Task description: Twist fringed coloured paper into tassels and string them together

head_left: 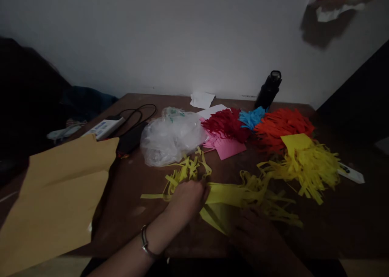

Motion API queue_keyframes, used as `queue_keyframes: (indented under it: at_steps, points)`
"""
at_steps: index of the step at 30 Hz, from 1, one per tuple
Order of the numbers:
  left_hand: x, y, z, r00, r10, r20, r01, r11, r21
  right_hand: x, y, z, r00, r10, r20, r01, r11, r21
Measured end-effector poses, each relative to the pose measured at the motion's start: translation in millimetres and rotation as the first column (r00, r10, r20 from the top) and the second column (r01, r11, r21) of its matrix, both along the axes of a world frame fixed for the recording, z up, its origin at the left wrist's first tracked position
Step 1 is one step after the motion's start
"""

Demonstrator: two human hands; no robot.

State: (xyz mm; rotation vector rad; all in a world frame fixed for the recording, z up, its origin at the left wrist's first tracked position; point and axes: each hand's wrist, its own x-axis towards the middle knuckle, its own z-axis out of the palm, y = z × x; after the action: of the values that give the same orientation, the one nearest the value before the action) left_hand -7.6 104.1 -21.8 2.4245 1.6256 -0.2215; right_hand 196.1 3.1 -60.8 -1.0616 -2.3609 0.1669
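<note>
A strip of yellow fringed paper (pixel 227 194) lies across the near middle of the table, with loose cut strands at both ends. My left hand (pixel 189 198), with a metal bracelet on its wrist, is closed on the strip's left part, fingertips turned away from view. At the strip's lower right, my right hand (pixel 253 226) is in deep shadow, its bent fingers closed on the paper's edge. Between the hands a flat yellow flap hangs toward the near edge. A fuller yellow fringed bunch (pixel 306 167) rests to the right, apart from both hands.
Beyond the hands are a clear plastic bag (pixel 172 137), red fringe (pixel 226 123), pink paper (pixel 231 147), blue fringe (pixel 253 117) and orange fringe (pixel 284 125). A black bottle-like object (pixel 268 90) stands by the wall. A brown paper envelope (pixel 60 196) and white power strip (pixel 105 127) lie left.
</note>
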Motion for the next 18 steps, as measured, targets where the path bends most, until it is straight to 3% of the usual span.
queue_keyframes:
  at_steps: [2, 6, 10, 13, 15, 18]
  points:
    - [1, -1, -0.2, 1.0, -0.001, 0.003, 0.001, 1.0, 0.002, -3, 8, 5.2, 0.997, -0.067, -0.027, 0.068, 0.996, 0.063]
    - [-1, -2, -0.1, 1.0, -0.004, 0.016, 0.004, 1.0, 0.012, -13, 30, 5.1, 0.978, -0.196, 0.069, 0.167, 0.941, 0.294]
    - [-22, -4, 6.5, 0.999, -0.013, 0.043, 0.01, 0.999, 0.049, -16, 36, -9.0, 0.976, -0.187, 0.113, 0.142, 0.935, 0.326]
    - [-41, -13, 15.1, 0.998, 0.033, 0.048, -0.041, 0.986, 0.16, -15, 31, -14.5, 0.975, -0.189, 0.119, 0.14, 0.933, 0.332]
    - [-43, -23, 19.3, 0.99, -0.067, 0.127, 0.031, 0.963, 0.267, -15, 28, -13.6, 0.974, -0.192, 0.119, 0.145, 0.935, 0.324]
    - [-27, -37, 18.0, 0.88, -0.403, 0.25, 0.306, 0.885, 0.35, -17, 26, -10.1, 0.974, -0.201, 0.103, 0.159, 0.935, 0.317]
